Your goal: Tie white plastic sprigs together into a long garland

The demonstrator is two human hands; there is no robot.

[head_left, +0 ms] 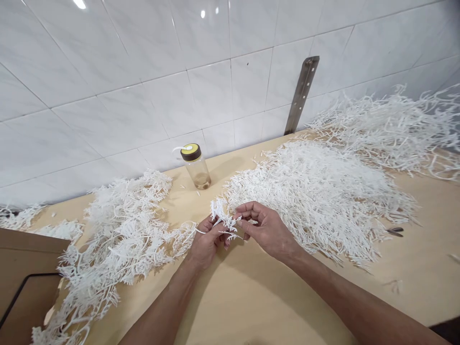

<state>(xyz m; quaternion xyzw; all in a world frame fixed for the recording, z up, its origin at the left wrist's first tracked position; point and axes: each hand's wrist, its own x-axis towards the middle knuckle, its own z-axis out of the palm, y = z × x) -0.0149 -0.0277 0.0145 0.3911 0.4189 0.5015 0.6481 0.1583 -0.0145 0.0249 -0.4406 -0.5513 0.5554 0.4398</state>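
Between my two hands is a white branching plastic sprig (222,211) with many thin, needle-like tips. My left hand (207,242) is closed around its stem, thumb on top. The fingers of my right hand (264,227) pinch at the sprig's right side, partly hiding what they grip. To the right of my hands spreads a large pile of white sprigs (316,191). Another heap of white branching pieces (125,235) lies on the left, and one strand from it reaches toward my left hand.
A clear bottle (197,167) with a yellow and dark lid stands near the tiled wall (212,91). A metal strip (302,96) leans there. More white strands (391,129) lie back right. A cardboard box (28,273) is at the left. Small dark-handled snips (395,231) lie on the wooden table (251,302).
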